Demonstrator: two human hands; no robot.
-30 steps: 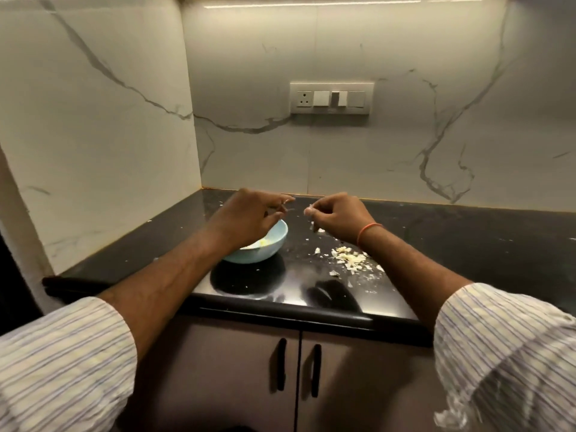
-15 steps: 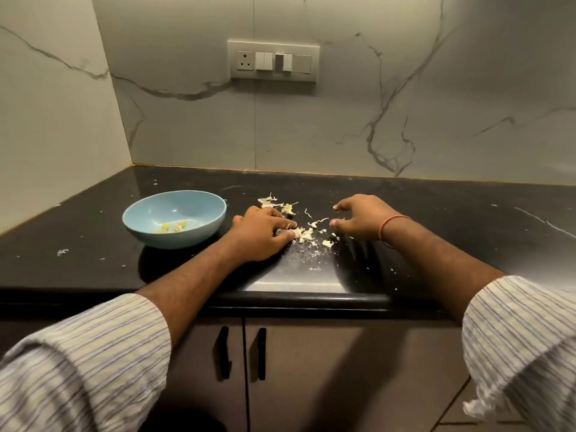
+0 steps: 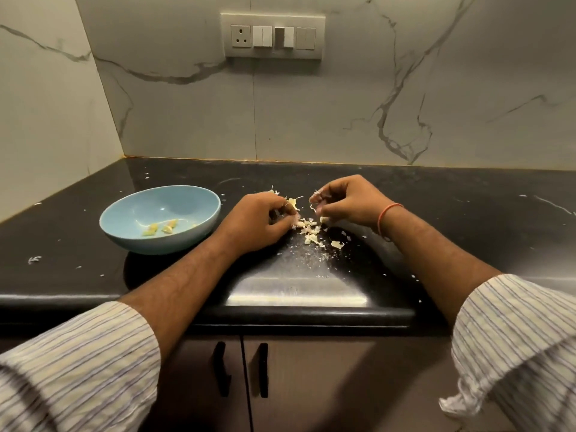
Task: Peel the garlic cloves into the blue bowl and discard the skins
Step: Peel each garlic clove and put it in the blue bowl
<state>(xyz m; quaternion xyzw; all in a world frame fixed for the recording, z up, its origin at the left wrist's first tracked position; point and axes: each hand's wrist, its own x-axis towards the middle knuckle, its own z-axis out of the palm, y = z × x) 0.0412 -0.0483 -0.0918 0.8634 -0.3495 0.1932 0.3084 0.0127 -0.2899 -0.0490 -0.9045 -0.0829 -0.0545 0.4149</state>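
A blue bowl [image 3: 124, 213] stands on the black countertop [image 3: 467, 219] at the left, with a few peeled yellowish garlic cloves [image 3: 162, 228] inside. To its right lies a pile of pale garlic skins [image 3: 310, 232]. My left hand [image 3: 260, 218] rests on the counter beside the pile, fingers curled and pinching skins at its fingertips. Just across the pile, my right hand [image 3: 346, 201] is raised slightly, its fingers curled round pale garlic skins. Any whole clove inside either hand is hidden.
Small skin flakes are scattered over the countertop, some near the rounded front edge [image 3: 280, 310]. Marble walls meet in a corner at the back left. A socket and switch panel [image 3: 272, 35] sits on the back wall. Cabinet doors with dark handles [image 3: 241, 369] lie below.
Both hands came down from above the bowl to the skin pile at its right. Since half a second ago the right hand has lifted and closed its fingers on skins.
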